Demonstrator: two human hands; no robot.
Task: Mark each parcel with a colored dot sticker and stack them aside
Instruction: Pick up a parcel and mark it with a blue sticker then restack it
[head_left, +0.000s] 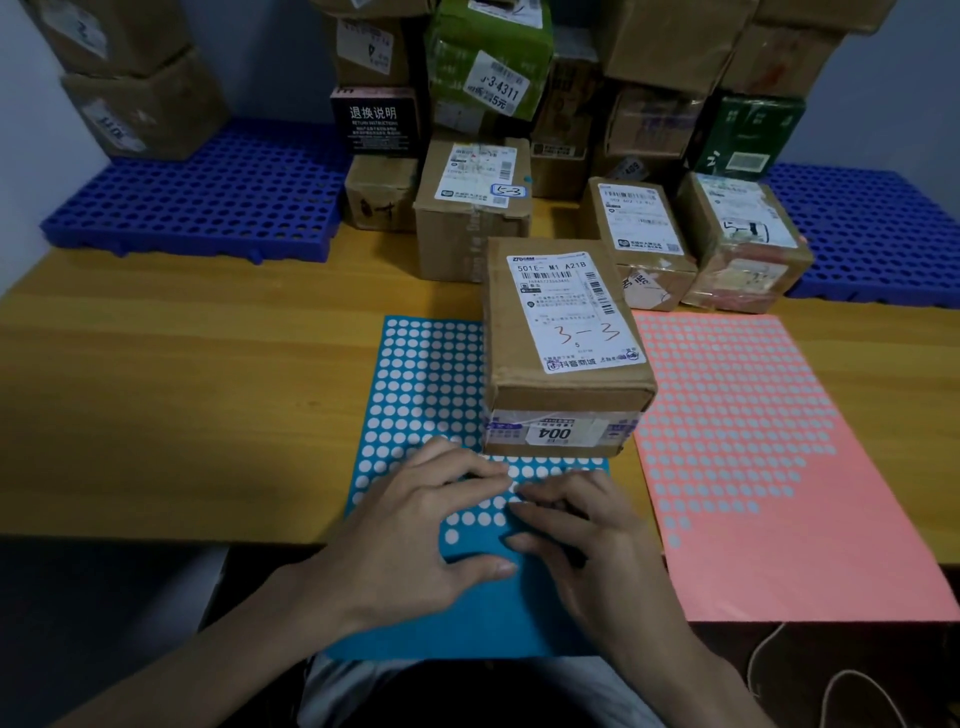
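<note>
Parcel (561, 332), a brown carton with a white label hand-marked "3-3", sits on the table (182, 389) just ahead of both hands. Its left part rests on the blue sheet (410, 395) of dot stickers and its right edge meets the pink sheet (753, 467). Both sheets hang over the table's near edge.

The left hand (415, 535) lies flat on the blue sheet with fingers spread and nearly straight, pressing it down. The right hand (592, 551) is beside it, fingers curled with their tips on a row of white dots; I cannot tell whether it has a dot pinched.

Behind the parcel stand a box marked "5-3" (472, 208) and two more boxes (639, 234) to its right. A tall stack (488, 67) rises behind them, and blue grids (208, 197) lie at the back.
</note>
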